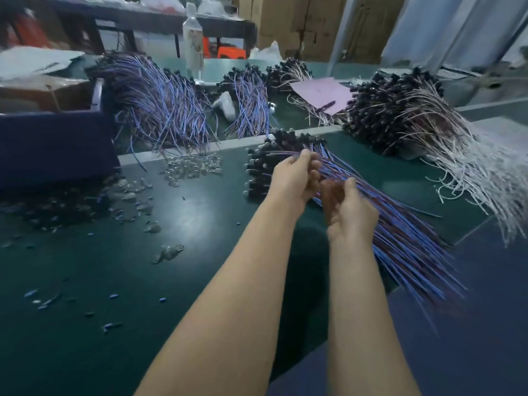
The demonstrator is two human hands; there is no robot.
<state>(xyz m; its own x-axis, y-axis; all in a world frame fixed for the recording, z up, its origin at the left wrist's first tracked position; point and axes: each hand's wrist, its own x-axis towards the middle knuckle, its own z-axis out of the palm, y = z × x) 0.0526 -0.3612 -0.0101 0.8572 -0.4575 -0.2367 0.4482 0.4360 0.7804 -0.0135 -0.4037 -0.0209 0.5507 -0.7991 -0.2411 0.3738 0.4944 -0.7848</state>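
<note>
A bundle of blue and red wires [400,235] with black connectors at its far end lies across the green table [200,267], fanning toward the near right edge. My left hand [295,175] pinches wires near the connector end, fingers curled round them. Just to its right, my right hand [350,210] curls round the same bundle a little lower down. The wire tails are blurred.
More blue wire bundles [163,107] lie at the back, and white-wired ones [423,121] at the right. A dark blue bin [54,144] stands at the left. Clear small parts [191,167] and scraps litter the table. A bottle [193,38] and pink paper [323,92] sit behind.
</note>
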